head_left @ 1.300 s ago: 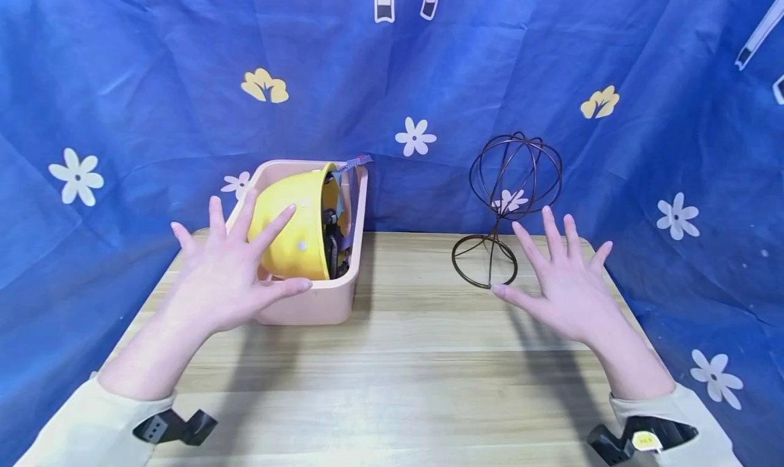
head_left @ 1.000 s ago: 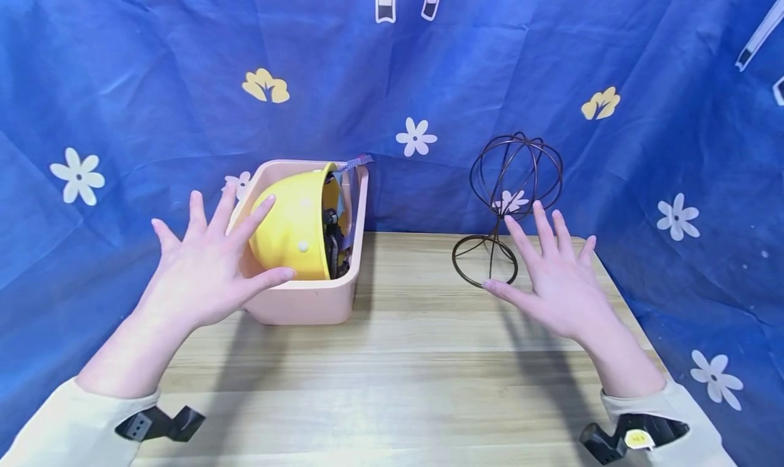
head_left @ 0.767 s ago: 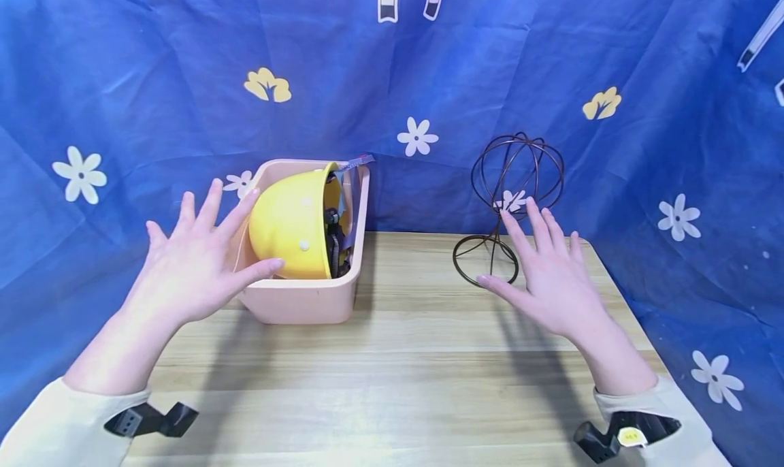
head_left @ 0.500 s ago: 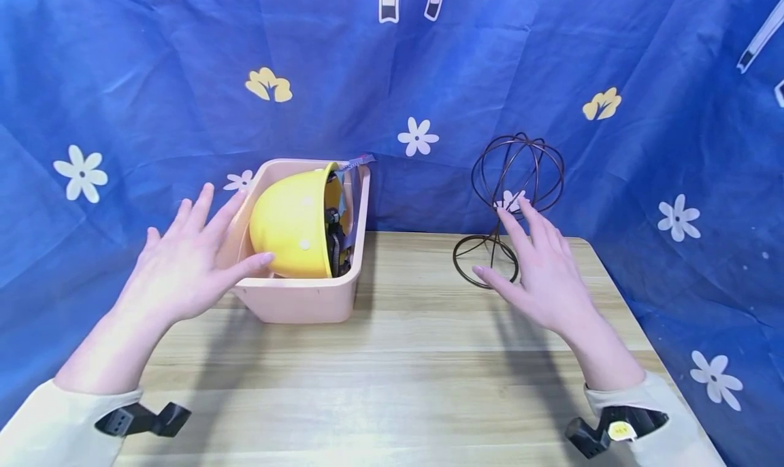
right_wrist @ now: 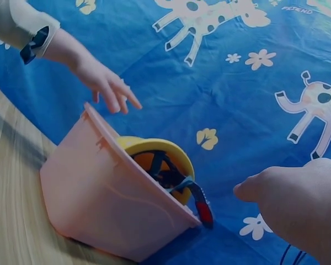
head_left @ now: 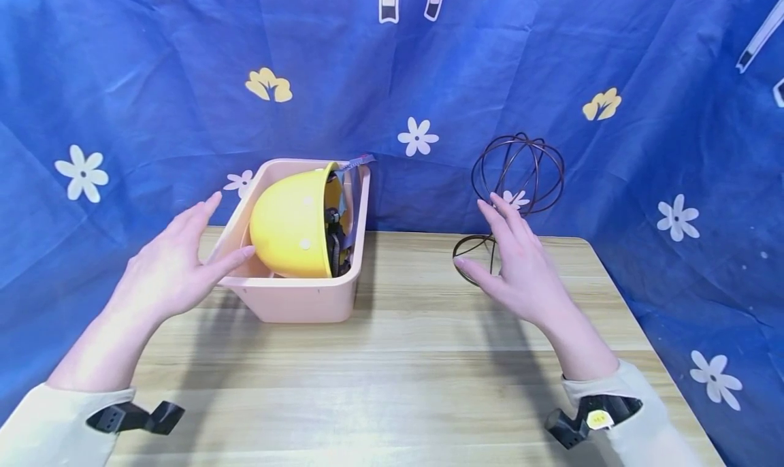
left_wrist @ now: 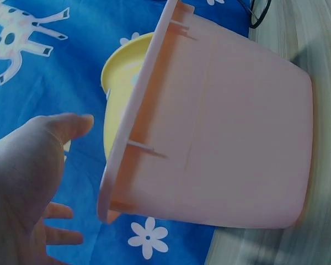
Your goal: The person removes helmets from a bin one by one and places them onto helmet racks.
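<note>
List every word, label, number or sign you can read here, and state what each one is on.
"IEND": the end of a printed word on the blue cloth, right wrist view; its first letters are too blurred to be sure of.
Yellow sticker on the black device at the right wrist: marks too small to read.
Strap at the pink tub: pale marks, unreadable.
</note>
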A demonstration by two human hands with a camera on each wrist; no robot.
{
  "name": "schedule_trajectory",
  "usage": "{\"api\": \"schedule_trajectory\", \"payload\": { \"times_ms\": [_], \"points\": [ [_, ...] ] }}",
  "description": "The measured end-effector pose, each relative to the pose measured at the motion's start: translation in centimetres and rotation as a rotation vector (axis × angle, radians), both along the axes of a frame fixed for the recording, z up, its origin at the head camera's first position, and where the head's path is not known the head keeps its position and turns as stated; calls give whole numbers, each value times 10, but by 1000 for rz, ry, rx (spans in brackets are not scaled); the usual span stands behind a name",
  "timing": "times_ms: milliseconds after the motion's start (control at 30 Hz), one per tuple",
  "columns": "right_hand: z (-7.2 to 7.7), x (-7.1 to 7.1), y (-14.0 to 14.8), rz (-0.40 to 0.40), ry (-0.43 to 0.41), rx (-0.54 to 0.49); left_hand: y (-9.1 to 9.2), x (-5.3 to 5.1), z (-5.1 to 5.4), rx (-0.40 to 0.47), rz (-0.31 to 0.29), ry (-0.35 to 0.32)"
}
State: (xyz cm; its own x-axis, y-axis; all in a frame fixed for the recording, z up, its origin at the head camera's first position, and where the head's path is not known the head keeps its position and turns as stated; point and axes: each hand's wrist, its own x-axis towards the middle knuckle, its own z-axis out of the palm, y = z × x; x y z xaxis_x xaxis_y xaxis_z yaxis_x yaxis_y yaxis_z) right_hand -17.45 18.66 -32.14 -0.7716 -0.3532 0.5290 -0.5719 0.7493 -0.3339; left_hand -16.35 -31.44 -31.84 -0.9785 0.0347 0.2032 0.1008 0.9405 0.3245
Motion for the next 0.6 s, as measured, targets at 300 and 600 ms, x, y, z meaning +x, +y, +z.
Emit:
{"api": "schedule_trajectory", "payload": {
  "times_ms": [300,600],
  "points": [
    [-4,-2,-15,59,-38,-121,-13,-3,-14,130,26,-11],
    [-4,-5,-24,112,-9,-157,-14,0,-24,281,125,10]
  ]
}}
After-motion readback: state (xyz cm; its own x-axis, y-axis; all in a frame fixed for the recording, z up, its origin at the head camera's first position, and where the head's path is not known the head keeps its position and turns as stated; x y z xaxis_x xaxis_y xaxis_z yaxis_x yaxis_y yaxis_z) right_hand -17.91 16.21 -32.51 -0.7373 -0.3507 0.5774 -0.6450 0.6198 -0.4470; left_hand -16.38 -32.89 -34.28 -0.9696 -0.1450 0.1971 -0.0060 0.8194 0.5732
